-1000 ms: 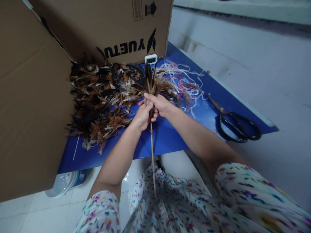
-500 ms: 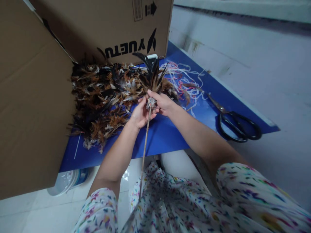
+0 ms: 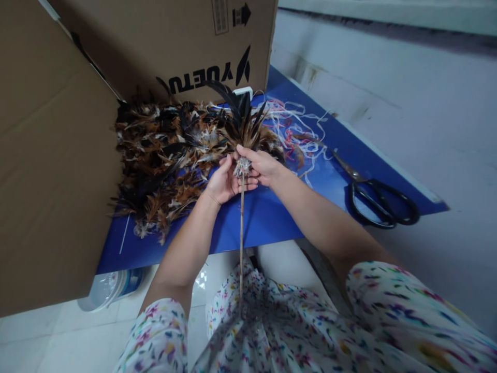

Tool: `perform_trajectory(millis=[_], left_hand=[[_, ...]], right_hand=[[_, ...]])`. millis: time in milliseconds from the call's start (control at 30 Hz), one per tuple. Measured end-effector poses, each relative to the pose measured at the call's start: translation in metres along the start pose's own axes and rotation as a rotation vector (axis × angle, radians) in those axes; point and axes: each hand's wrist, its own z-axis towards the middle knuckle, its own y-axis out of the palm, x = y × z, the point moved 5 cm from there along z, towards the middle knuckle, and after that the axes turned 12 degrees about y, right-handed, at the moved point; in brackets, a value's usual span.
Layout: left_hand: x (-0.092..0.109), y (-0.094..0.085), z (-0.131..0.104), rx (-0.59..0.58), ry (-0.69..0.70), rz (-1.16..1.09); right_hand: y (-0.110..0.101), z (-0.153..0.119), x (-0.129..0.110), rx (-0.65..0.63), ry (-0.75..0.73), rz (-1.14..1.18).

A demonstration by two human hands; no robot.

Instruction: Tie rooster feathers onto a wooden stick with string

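A feather duster [image 3: 245, 127] with dark brown and black feathers is held between my two hands over the blue tabletop. Its thin stick [image 3: 242, 223] runs down toward my lap. My left hand [image 3: 227, 181] cups the feather base from the left and below, its fingers curled around. From the right, my right hand [image 3: 261, 165] closes on the same base, thumb on top. Whitish fluffy quill ends show between the hands. Left of them lie rows of brown and black feathers [image 3: 166, 150] on the table.
Black-handled scissors [image 3: 365, 189] rest at the table's right edge. Tangled white and red strings [image 3: 298, 124] lie behind my right hand. Cardboard boxes [image 3: 155, 41] stand at the back and left. A bucket [image 3: 112, 290] is on the floor below, and a wall is at right.
The lower end of the stick has swung to the right, so it now hangs nearly straight. The feathers turned slightly to the left; both hands keep their hold.
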Motion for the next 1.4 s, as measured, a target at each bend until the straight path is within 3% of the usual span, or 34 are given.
perform_trajectory(millis=[167, 333, 533, 700, 1000, 1400], left_hand=[[0.0, 0.001, 0.001, 0.03, 0.017, 0.033], [-0.005, 0.006, -0.001, 0.086, 0.012, 0.035], [-0.006, 0.016, -0.001, 0.05, 0.07, 0.001], [-0.007, 0.019, -0.002, -0.018, 0.08, -0.038], [-0.006, 0.019, -0.005, 0.042, 0.076, -0.003], [-0.006, 0.02, -0.007, 0.056, 0.068, 0.082]], right_hand=[[0.001, -0.001, -0.001, -0.021, -0.052, -0.029], [0.002, -0.005, 0.001, -0.044, 0.016, -0.08], [0.003, -0.006, 0.002, -0.094, 0.068, -0.035], [0.002, -0.007, 0.001, -0.04, 0.076, 0.012], [0.001, -0.004, -0.001, 0.004, -0.016, 0.052], [-0.003, -0.001, 0.002, 0.015, 0.01, 0.033]])
